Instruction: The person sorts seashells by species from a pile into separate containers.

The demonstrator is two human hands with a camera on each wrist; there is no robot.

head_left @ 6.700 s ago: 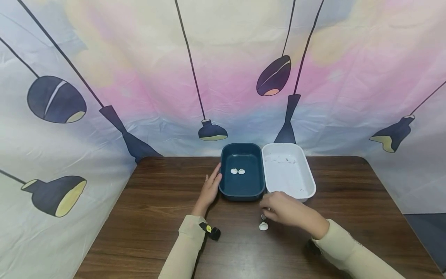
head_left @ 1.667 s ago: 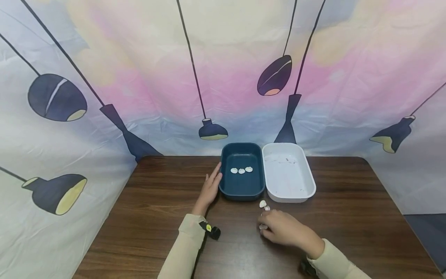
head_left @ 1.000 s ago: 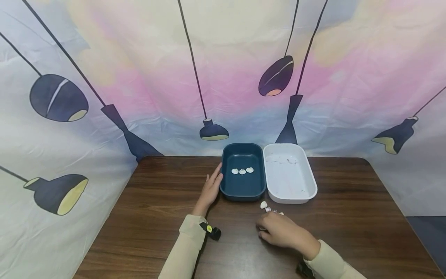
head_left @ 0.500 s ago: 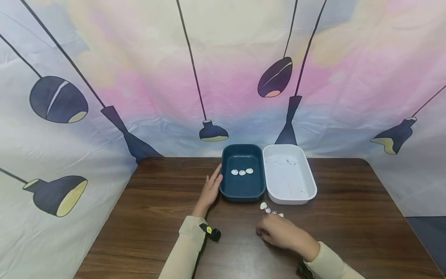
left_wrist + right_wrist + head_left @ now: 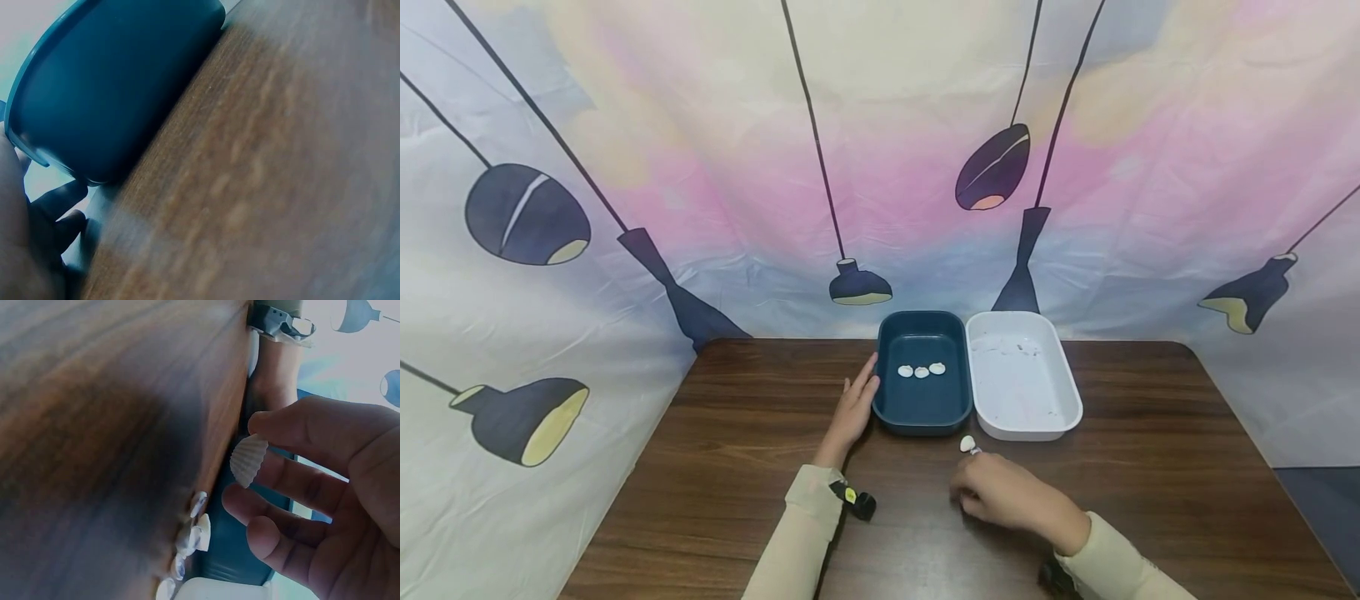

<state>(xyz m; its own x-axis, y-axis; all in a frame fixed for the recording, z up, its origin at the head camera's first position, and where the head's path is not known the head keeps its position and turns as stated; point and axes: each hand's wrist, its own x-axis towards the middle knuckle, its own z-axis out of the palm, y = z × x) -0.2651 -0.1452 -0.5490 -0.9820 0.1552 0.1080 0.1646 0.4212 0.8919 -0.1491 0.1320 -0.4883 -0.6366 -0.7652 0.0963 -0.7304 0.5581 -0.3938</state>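
Observation:
My left hand [image 5: 850,412] rests against the left side of a dark teal tray [image 5: 925,408], its fingers extended along the wall. Three white seashells [image 5: 921,372] lie in a row inside that tray. Just above the table in front of the trays, my right hand [image 5: 1011,493] pinches a ribbed seashell [image 5: 248,459] between thumb and fingers, as the right wrist view shows. In the head view the hand hides this shell. Several more shells [image 5: 192,537] lie on the table close to it; one white shell [image 5: 967,444] shows beyond the knuckles.
A white tray [image 5: 1026,387] with small dark specks inside stands right beside the teal one. Both sit near the back edge of the wooden table [image 5: 760,433], in front of a printed cloth backdrop [image 5: 910,167].
Since the oldest frame a third shell has come into the teal tray, and my right hand has moved nearer and picked up a shell from the table. The left hand stays put.

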